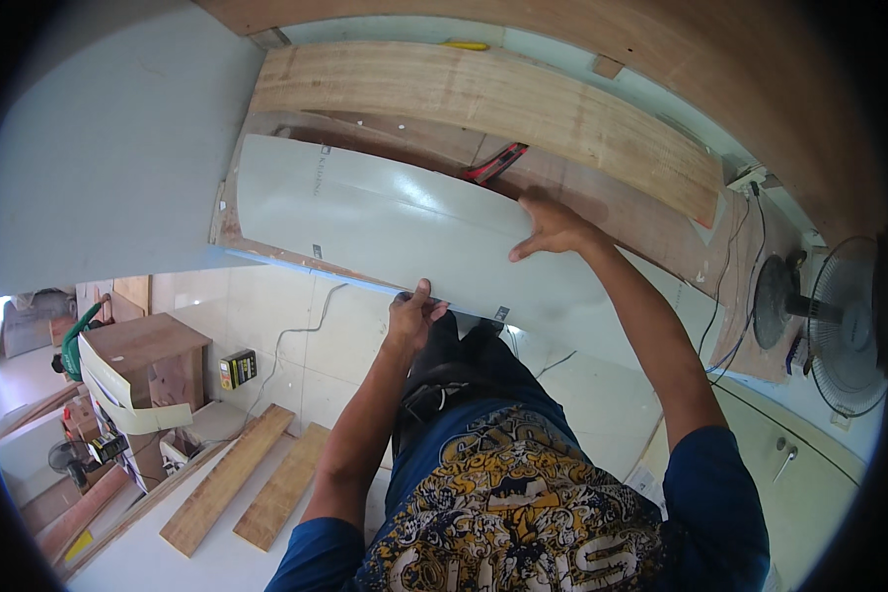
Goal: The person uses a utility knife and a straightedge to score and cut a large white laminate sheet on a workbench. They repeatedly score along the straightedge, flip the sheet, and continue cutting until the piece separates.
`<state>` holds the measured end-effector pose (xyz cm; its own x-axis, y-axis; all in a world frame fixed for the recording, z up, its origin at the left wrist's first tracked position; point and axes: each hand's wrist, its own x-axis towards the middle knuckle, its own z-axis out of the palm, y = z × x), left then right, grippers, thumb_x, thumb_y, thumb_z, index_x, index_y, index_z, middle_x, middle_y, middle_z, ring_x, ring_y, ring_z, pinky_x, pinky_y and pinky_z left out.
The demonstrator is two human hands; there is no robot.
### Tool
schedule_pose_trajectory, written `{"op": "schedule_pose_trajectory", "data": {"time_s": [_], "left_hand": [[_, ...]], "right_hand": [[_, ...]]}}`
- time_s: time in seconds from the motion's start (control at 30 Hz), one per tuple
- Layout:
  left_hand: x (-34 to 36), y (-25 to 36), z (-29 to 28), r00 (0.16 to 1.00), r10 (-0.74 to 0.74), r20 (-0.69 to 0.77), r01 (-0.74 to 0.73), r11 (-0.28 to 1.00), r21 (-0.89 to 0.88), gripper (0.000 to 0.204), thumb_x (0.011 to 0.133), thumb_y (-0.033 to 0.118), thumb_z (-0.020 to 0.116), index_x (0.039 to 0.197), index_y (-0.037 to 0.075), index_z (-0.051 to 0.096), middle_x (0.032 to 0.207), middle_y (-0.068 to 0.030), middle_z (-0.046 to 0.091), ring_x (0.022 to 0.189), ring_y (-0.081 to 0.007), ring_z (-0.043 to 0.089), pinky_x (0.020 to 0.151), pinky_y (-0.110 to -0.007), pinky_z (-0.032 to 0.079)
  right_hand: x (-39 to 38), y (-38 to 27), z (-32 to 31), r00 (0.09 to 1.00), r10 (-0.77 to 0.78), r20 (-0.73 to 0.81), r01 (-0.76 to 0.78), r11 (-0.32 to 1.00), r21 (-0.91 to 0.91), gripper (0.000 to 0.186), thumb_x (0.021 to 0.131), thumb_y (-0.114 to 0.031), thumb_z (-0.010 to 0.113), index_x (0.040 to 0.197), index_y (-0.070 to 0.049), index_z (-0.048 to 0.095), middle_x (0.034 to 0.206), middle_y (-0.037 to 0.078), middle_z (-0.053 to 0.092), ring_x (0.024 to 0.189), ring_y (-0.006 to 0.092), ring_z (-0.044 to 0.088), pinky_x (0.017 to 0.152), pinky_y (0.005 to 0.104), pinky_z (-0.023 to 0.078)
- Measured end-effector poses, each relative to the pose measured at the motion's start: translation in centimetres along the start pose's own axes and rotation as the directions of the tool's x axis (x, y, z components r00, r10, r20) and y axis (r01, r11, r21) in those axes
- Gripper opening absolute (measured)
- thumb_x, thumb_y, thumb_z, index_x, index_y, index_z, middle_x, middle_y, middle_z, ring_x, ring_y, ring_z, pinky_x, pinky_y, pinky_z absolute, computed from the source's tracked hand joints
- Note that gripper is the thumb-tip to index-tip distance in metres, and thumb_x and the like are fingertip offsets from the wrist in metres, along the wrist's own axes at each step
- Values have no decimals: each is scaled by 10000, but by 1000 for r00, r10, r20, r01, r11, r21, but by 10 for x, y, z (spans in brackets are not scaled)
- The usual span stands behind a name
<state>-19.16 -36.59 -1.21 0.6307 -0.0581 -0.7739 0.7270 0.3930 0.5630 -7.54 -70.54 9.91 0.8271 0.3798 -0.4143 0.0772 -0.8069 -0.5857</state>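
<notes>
A wooden worktop carries a pale sheet, partly hidden by a forearm. The right hand spreads thumb from fingers, fingertips obscured; the left hand thumbs the near edge, fingers half hidden, any pinch indiscernible. Beyond lies a red cutter.

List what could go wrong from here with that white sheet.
1. The red knife lies just past the far edge of the white sheet, near the right hand; a slip might knock it or nick fingers if its blade is out, which I can't tell.
2. The left hand grips the near edge bare, so that edge could cut.
3. Cords hang by the sheet's right end and might snag.
</notes>
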Motion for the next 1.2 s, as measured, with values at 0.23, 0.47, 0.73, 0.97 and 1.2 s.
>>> {"op": "schedule_pose_trajectory", "data": {"time_s": [0.23,0.47,0.73,0.97,1.2], "left_hand": [[11,-3,-9,1000,1,7,-1,1000,-24,517,1000,390,802,1216,-45,625,967,-139,704,815,-259,741,700,-334,648],[-1,4,-5,998,-60,2,60,995,-77,615,919,407,890,1238,-18,582,888,-75,636,762,-260,727,689,-380,665],[-48,65,-49,993,-49,110,29,984,175,472,1057,472,705,1248,47,628,1008,-84,681,823,-257,743,703,-360,627],[-161,131,55,891,160,425,-44,962,-270,783,1020,561,701,1521,16,447,1462,-228,572,1361,-363,601,1127,-496,530],[-171,104,74,987,-18,158,27,998,-53,435,1081,221,650,1417,-30,534,1311,-174,670,1223,-313,661,988,-480,565]], "right_hand": [[6,9,5,998,-2,-56,10,992,129,771,749,-391,981,1269,41,611,1243,268,628,1125,405,635,1003,465,514],[7,-3,0,994,93,-58,-70,944,324,633,789,-285,951,1252,5,631,1228,205,676,1082,303,660,916,428,531],[-50,-118,-95,988,37,-148,-30,998,46,436,811,-232,912,1139,-50,690,959,161,748,893,334,718,830,447,550],[-123,-170,-47,965,-188,-181,100,907,-409,221,829,-122,771,1023,-63,684,983,178,741,929,367,748,784,519,562],[-155,-164,62,970,-195,-142,135,927,-349,225,918,-93,619,1134,-45,659,1238,138,730,1023,346,750,981,501,537]]}}
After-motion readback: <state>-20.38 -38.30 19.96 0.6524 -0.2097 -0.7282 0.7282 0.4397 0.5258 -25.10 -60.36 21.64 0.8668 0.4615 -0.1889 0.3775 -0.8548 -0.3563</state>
